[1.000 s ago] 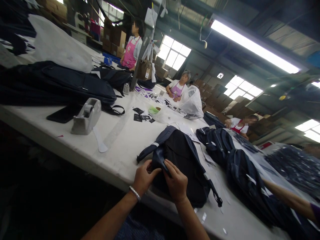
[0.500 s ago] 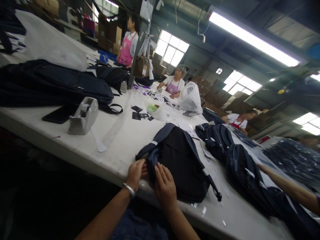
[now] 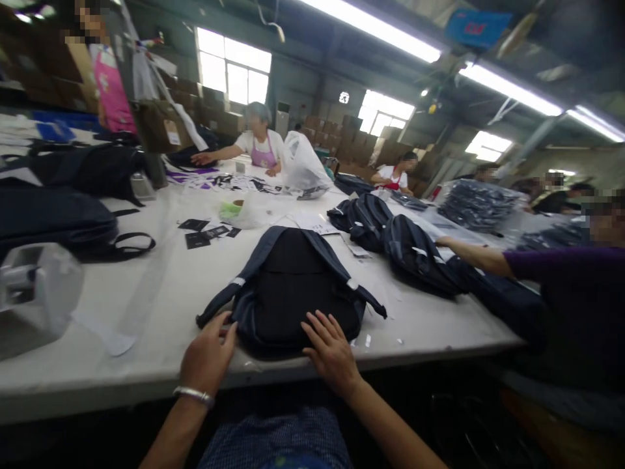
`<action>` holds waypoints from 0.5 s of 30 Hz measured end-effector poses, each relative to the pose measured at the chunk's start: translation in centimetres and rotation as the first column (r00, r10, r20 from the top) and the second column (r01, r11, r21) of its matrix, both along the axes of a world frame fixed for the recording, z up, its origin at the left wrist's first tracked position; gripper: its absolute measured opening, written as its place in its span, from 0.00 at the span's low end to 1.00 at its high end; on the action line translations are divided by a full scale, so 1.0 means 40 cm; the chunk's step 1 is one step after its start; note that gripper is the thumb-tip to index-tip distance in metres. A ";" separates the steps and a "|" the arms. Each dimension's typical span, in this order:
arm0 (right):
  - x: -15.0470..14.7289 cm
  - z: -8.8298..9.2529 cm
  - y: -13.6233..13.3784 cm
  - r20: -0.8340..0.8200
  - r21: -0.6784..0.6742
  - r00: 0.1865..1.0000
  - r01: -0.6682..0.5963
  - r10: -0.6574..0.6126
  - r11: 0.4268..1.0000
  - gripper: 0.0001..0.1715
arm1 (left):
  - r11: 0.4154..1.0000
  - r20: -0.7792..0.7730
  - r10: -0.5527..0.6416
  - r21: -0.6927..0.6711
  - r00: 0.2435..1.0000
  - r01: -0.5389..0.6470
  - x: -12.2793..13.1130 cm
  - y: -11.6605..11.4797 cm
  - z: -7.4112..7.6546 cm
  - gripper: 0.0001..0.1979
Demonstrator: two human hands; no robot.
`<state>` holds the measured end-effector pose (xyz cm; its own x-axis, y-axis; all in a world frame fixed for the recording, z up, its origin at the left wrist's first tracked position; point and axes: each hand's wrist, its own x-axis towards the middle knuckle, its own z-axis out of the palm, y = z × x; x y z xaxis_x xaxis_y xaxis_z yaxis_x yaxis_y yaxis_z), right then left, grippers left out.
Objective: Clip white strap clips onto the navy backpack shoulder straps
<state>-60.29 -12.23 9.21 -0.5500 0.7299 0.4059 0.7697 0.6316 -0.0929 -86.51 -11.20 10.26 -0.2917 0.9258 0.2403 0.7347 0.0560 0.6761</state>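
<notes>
A dark navy and black backpack [image 3: 297,293] lies on the table in front of me, its back panel and shoulder straps facing up. My left hand [image 3: 209,352], a silver bracelet on its wrist, is at the pack's lower left corner, with curled fingers closed on the edge by the strap. Part of those fingers is hidden. My right hand [image 3: 332,348] rests open on the lower right of the back panel, fingers spread and touching the fabric.
A tape dispenser [image 3: 39,293] stands at the left, near black cards [image 3: 208,233]. More backpacks [image 3: 415,251] lie to the right, where a co-worker's arm [image 3: 478,255] reaches over them. A plastic bag [image 3: 303,166] and other workers are across the table [image 3: 166,312].
My view has swung right. The backpack now lies squarer to me, its bottom edge toward me. My right hand has shifted from its left side to the lower right of the panel.
</notes>
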 end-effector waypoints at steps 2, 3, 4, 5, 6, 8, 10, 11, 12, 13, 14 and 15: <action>0.032 -0.029 -0.029 0.012 -0.022 0.991 0.133 -0.133 0.991 0.39 | 0.977 -0.234 -0.097 0.162 0.967 0.137 0.035 -0.010 0.026 0.17; 0.039 -0.043 -0.043 0.013 -0.034 0.988 0.157 -0.157 0.987 0.42 | 0.946 -0.322 -0.176 0.205 0.930 0.250 0.060 -0.012 0.027 0.19; 0.041 -0.052 -0.055 0.008 -0.044 0.987 0.160 -0.160 0.986 0.43 | 0.904 -0.400 -0.265 0.214 0.877 0.371 0.086 -0.013 0.019 0.21; 0.042 -0.055 -0.065 -0.005 -0.052 0.989 0.149 -0.150 0.987 0.43 | 0.858 -0.468 -0.346 0.192 0.813 0.476 0.111 -0.012 0.002 0.23; 0.043 -0.051 -0.071 -0.026 -0.059 0.991 0.130 -0.132 0.990 0.40 | 0.823 -0.522 -0.403 0.152 0.751 0.548 0.131 -0.011 -0.020 0.25; 0.059 -0.024 -0.068 -0.104 -0.062 0.989 0.101 -0.107 0.993 0.29 | 0.803 -0.579 -0.445 0.080 0.683 0.591 0.149 -0.006 -0.063 0.27; 0.101 0.016 -0.037 -0.215 0.000 0.967 0.137 -0.134 0.991 0.19 | 0.795 -0.583 -0.478 0.031 0.657 0.606 0.137 0.007 -0.081 0.27; 0.130 0.034 -0.009 -0.269 0.051 0.946 0.201 -0.181 0.978 0.19 | 0.787 -0.570 -0.494 0.027 0.656 0.616 0.121 0.017 -0.077 0.26; 0.163 0.049 0.024 -0.307 0.099 0.919 0.290 -0.248 0.952 0.19 | 0.788 -0.550 -0.494 0.044 0.673 0.615 0.101 0.031 -0.065 0.25; 0.198 0.060 0.062 -0.326 0.133 0.888 0.383 -0.324 0.914 0.21 | 0.801 -0.529 -0.472 0.078 0.706 0.594 0.077 0.049 -0.049 0.25; 0.231 0.065 0.102 -0.321 0.144 0.860 0.458 -0.397 0.877 0.24 | 0.827 -0.508 -0.422 0.124 0.751 0.548 0.051 0.071 -0.033 0.26; 0.262 0.066 0.139 -0.293 0.133 0.842 0.505 -0.453 0.853 0.28 | 0.865 -0.492 -0.342 0.168 0.801 0.473 0.023 0.097 -0.022 0.28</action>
